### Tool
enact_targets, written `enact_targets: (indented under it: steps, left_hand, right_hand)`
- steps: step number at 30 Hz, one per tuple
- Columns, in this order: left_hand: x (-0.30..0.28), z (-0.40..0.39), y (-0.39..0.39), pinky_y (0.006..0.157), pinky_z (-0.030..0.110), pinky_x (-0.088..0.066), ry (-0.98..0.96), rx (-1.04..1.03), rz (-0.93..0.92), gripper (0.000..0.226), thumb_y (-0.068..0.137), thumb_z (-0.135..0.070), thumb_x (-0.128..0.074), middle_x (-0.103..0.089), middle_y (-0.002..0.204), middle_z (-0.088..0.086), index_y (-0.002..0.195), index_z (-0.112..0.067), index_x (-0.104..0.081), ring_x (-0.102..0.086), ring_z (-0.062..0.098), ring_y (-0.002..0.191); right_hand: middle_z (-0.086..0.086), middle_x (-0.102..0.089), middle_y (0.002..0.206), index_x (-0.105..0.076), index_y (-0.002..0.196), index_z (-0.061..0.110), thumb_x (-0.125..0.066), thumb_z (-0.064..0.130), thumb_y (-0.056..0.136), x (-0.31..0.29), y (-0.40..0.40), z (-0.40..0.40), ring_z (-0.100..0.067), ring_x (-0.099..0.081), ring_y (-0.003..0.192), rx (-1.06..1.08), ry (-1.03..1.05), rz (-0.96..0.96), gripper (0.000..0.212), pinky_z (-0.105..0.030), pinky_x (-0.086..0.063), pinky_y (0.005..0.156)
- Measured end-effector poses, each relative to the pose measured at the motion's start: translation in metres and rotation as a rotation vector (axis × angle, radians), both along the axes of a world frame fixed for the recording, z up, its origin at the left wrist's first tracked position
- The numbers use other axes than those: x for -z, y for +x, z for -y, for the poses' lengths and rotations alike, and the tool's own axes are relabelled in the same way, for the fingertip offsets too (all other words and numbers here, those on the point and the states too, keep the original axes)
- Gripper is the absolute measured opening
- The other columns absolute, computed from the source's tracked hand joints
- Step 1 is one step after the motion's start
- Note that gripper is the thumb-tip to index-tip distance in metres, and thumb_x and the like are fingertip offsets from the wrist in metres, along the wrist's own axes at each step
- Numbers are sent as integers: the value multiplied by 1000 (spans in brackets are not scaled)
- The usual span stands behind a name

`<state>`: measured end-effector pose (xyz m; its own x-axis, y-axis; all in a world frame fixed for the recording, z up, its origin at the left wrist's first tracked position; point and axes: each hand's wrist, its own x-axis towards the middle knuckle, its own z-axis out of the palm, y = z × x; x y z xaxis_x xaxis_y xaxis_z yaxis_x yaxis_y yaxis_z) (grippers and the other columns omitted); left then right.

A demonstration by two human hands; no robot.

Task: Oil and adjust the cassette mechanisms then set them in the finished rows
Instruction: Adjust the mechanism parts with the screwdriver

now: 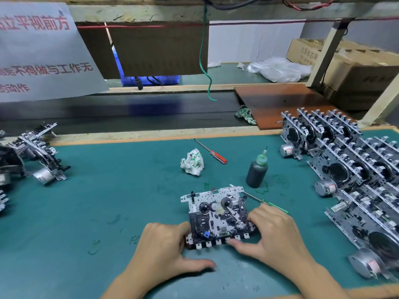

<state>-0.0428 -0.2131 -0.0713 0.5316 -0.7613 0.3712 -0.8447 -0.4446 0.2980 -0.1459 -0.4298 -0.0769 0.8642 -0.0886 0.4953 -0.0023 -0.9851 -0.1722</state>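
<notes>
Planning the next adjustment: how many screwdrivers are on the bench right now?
2. A red-handled screwdriver lies behind the crumpled rag; a green-handled one lies right of the mechanism, by the right hand. Others may be hidden.

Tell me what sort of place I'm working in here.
Most likely a factory assembly bench. Rows of finished cassette mechanisms stand on the green mat, a conveyor belt runs behind it, and an oil bottle and screwdriver lie ready.

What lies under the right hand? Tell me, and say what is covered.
Under the right hand lie the right edge of the cassette mechanism and a green-handled screwdriver, whose shaft and handle end stick out. The handle's middle and the grip itself are hidden.
</notes>
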Motion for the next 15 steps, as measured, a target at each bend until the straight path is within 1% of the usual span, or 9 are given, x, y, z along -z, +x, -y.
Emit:
enact_targets:
  steps: [3,7,10,12,15]
  left_hand:
    - [1,4,-4,31,17,-34,6,-114,-5,64,55,-84,-48,-41,32,-4,49,-20,-48,-44,11,30]
    - [1,4,-7,32,18,-33,8,-176,-23,64,51,-85,-48,-41,32,-3,50,-21,-48,-44,13,30]
    - [0,7,-8,33,19,-30,-12,-225,-29,62,53,-80,-52,-38,31,-1,46,-19,-42,-43,16,29]
    - [0,11,-10,34,17,-26,-41,-255,-19,60,54,-76,-53,-35,30,1,43,-19,-39,-40,19,27]
    - [1,14,-11,35,15,-25,-57,-286,-15,60,54,-73,-52,-33,29,2,39,-16,-40,-37,21,25]
  right_hand:
    - [7,-42,57,-46,57,16,-57,63,70,-1,-2,7,-13,-39,55,-92,-2,-39,49,-23,-27,56]
    - [6,-45,55,-48,55,15,-55,59,77,-2,-2,10,-15,-43,54,-133,-32,-32,50,-23,-30,53]
    - [7,-44,54,-46,53,16,-57,63,74,-3,-3,9,-14,-43,54,-160,-32,-14,53,-23,-30,52]
    - [7,-43,54,-45,54,16,-60,67,70,-4,-4,9,-13,-42,55,-174,-11,-26,55,-23,-30,53]
    - [7,-44,55,-46,55,16,-62,70,67,-5,-5,9,-13,-42,56,-179,26,-54,57,-25,-33,52]
